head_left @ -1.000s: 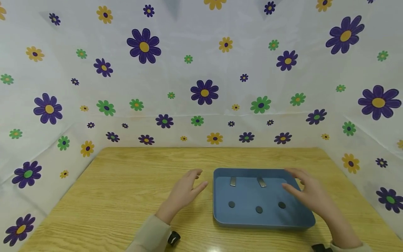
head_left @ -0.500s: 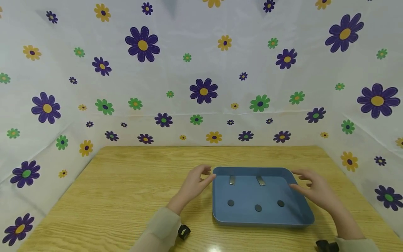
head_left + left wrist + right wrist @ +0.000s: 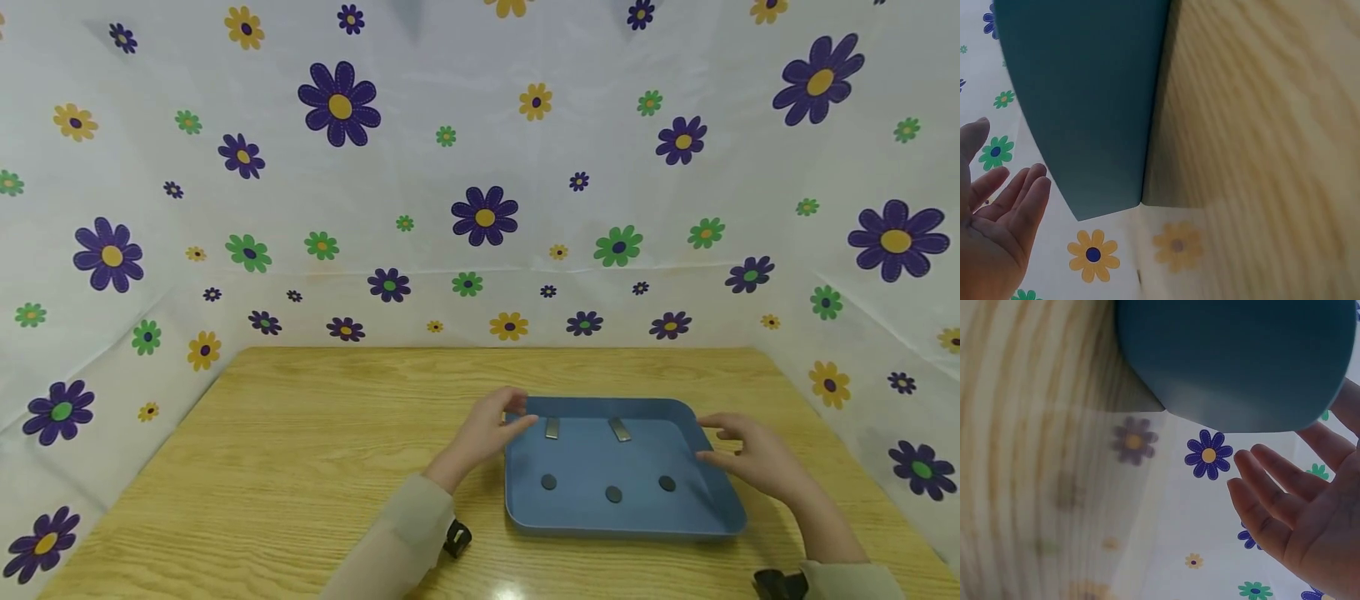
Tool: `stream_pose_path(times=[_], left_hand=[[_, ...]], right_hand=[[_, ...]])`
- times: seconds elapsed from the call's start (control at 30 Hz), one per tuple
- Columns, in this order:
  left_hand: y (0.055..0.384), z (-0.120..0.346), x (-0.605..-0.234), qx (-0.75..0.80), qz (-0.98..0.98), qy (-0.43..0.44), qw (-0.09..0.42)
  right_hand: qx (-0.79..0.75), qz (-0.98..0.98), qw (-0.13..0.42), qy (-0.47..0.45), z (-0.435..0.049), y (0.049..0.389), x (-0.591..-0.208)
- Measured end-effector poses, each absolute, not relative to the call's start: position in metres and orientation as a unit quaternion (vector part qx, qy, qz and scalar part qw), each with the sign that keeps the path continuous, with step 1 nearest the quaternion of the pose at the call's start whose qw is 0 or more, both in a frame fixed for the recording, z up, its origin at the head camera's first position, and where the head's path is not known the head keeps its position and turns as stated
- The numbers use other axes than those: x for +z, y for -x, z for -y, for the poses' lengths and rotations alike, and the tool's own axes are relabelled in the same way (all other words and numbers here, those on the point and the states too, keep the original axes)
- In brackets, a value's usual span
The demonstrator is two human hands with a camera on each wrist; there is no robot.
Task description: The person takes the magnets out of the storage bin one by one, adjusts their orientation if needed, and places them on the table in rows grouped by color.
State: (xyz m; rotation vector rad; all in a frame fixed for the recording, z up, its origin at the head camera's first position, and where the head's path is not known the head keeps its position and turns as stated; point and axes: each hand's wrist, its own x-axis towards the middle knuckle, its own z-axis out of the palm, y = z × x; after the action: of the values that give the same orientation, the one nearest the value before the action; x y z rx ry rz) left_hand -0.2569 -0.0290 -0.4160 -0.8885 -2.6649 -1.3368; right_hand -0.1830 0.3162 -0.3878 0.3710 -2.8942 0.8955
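Observation:
A shallow blue tray (image 3: 592,458) lies on the wooden table, right of the middle. Two small silvery rectangular pieces, a left one (image 3: 552,428) and a slanted right one (image 3: 619,429), lie towards its back. Nearer the front are three dark round discs: left (image 3: 549,482), middle (image 3: 613,494) and right (image 3: 667,483). My left hand (image 3: 483,429) hovers at the tray's left rim, thumb reaching over it, fingers loosely bent. At the right rim is my right hand (image 3: 757,458), thumb and fingers apart. Both wrist views show the tray's outer wall (image 3: 1085,112) beside relaxed fingers.
The light wooden table (image 3: 322,442) stretches out left of the tray. A white cloth (image 3: 420,183) printed with flowers hangs behind the table and along both sides. Black wrist-camera mounts sit below the left sleeve (image 3: 405,525) and by the right sleeve (image 3: 851,581).
My left hand has moved right, up to the tray's left rim. My right hand has drawn back a little to the right, from over the tray to its right rim. The tray stays put.

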Motion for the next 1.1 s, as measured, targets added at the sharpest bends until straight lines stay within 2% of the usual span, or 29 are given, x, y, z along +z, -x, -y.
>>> stream_pose_path(times=[0.53,1.1], left_hand=[[0.268,0.011,-0.419,-0.394,0.865,0.310,-0.023],[0.279,0.001,-0.419,-0.348,0.881,0.316,-0.059]], right_hand=[[0.312,0.941,-0.016,-0.128,-0.328,0.183,-0.394],[0.420,0.894,-0.083,-0.132,-0.339,0.184,-0.398]])
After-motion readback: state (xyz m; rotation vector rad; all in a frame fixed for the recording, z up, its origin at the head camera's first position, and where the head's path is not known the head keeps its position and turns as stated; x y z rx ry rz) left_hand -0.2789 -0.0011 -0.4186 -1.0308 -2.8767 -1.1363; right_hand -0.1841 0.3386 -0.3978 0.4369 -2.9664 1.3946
